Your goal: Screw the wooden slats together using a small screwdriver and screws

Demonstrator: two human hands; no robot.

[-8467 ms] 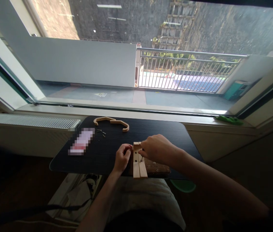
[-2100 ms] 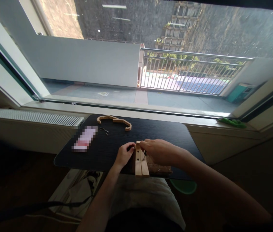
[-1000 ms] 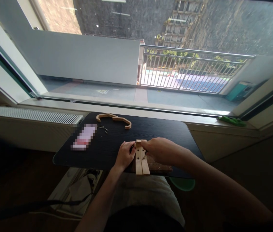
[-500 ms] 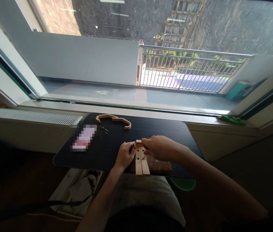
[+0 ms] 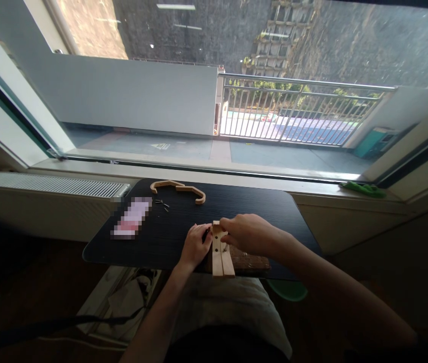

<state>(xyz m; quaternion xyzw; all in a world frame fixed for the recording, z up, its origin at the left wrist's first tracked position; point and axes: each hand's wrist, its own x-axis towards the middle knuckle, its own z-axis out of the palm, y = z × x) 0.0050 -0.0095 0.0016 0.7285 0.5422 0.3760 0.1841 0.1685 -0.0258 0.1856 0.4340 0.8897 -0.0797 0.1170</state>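
A pale wooden piece (image 5: pixel 223 264) with a lengthwise seam and several dark screw holes lies over a brown board (image 5: pixel 252 260) at the table's near edge. My left hand (image 5: pixel 196 245) is at its left side, fingertips and thumb closed against the edge, partly hidden. Over the piece's upper right comes my right hand (image 5: pixel 246 233), its fingers curled into a pinch. What they hold is hidden beneath them. Just below those fingers a small screw (image 5: pixel 225 247) stands up from the wood.
On the dark table (image 5: pixel 232 199) lie two curved wooden hooks (image 5: pixel 194 190), several loose screws (image 5: pixel 165 205) and a blurred pink-white item (image 5: pixel 132 217). A radiator (image 5: pixel 51 182) and window sill stand beyond. Below the table's edge is a green bowl-like thing (image 5: pixel 289 291).
My right hand has shifted slightly left over the wooden piece and now covers more of its right-hand holes. My left hand stays in place.
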